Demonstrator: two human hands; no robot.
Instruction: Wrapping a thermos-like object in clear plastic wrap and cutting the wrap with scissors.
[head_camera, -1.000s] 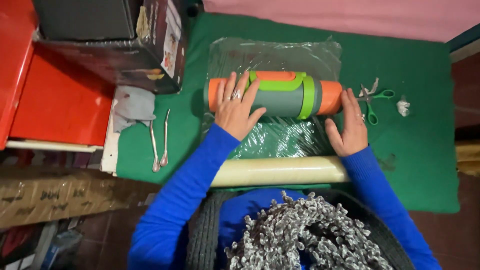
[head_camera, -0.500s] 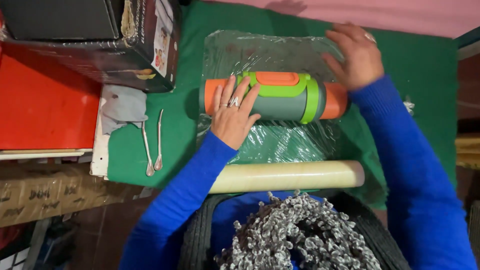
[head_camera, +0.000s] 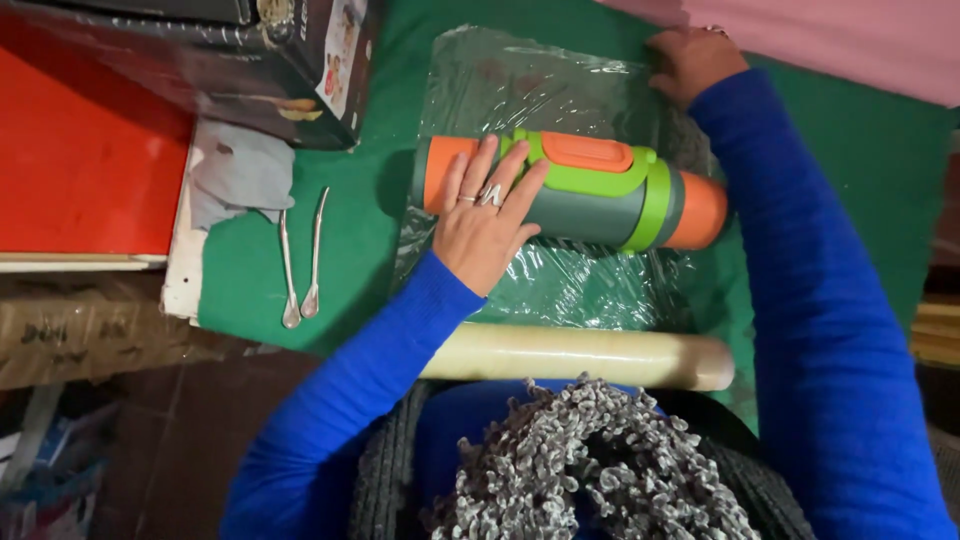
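Observation:
An orange, green and grey flask (head_camera: 600, 195) lies on its side on a sheet of clear plastic wrap (head_camera: 520, 80) spread over the green table cover (head_camera: 350, 230). My left hand (head_camera: 485, 215) rests flat on the flask's left end, fingers apart, with rings on two fingers. My right hand (head_camera: 690, 62) is at the far right corner of the wrap with fingers curled at its edge; whether it grips the film I cannot tell. The roll of wrap (head_camera: 570, 355) lies along the near edge, in front of my body.
A dark cardboard box (head_camera: 220, 60) stands at the back left, beside a red surface (head_camera: 80, 160). Two metal spoons (head_camera: 300, 260) and a grey cloth (head_camera: 235, 175) lie left of the wrap. A pink strip (head_camera: 840, 40) runs along the far right. My grey scarf (head_camera: 590, 460) hangs below.
My right hand left the flask's right end and reached up to the far right corner of the wrap. My left hand stayed on the flask. The view moved closer.

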